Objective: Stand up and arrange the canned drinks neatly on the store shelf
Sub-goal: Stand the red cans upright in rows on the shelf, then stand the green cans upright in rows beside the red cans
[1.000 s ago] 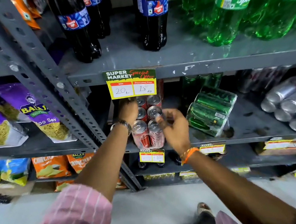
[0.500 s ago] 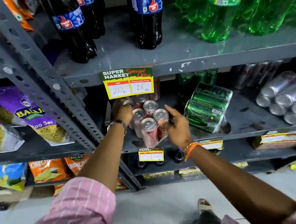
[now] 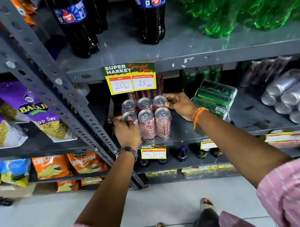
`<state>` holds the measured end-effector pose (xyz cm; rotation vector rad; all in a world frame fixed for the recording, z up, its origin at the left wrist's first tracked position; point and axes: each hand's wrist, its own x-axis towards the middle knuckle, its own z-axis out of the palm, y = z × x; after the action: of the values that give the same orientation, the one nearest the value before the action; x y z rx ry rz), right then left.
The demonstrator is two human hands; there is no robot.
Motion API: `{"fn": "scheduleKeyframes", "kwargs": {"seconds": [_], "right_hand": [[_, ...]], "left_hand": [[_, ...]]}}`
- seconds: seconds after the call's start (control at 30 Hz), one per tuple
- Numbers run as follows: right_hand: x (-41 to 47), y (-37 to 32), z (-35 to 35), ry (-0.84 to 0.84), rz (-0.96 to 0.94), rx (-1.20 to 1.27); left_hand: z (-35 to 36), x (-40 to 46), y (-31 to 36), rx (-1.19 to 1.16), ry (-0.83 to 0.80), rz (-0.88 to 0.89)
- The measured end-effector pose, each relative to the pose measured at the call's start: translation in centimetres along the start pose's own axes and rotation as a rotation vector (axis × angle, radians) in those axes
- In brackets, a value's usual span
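Note:
A shrink-wrapped pack of red cola cans point(image 3: 151, 124) stands upright on the grey middle shelf point(image 3: 187, 133), three cans across and two deep. My left hand point(image 3: 126, 131) grips its front-left can from the side. My right hand point(image 3: 180, 107) holds the back-right can, fingers curled over its rim. More red cans point(image 3: 148, 93) stand behind the pack, partly hidden by the yellow price tag point(image 3: 130, 79).
A green can pack point(image 3: 214, 98) lies tilted on its side just right of my right hand, upright green cans point(image 3: 203, 74) behind it. A silver can pack point(image 3: 294, 95) lies on its side far right. A slotted steel post point(image 3: 79, 112) stands left of the pack.
The red can pack has been turned and set down; it now stands level with its long side forward. My right hand has shifted to the back-right can, my left to the front-left.

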<state>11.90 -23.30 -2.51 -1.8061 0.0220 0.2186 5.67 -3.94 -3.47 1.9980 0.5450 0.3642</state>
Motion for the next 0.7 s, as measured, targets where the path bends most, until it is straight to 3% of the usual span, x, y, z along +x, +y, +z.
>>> {"fn": "scheduleKeyframes", "kwargs": {"seconds": [0.33, 0.47, 0.57, 0.7], "right_hand": [[-0.2, -0.6, -0.3, -0.027, 0.003, 0.002], [-0.6, -0.9, -3.7, 0.115, -0.031, 0.030], [-0.7, -0.5, -8.7, 0.284, -0.093, -0.137], [0.0, 0.5, -15.0, 0.388, -0.141, -0.412]], "left_hand": [[-0.1, -0.7, 0.4, 0.017, -0.004, -0.022], [0.7, -4.2, 1.4, -0.044, 0.014, 0.109], [2.9, -8.0, 3.7, -0.148, 0.106, 0.286], [7.9, -12.3, 7.2, -0.221, -0.049, 0.359]]}}
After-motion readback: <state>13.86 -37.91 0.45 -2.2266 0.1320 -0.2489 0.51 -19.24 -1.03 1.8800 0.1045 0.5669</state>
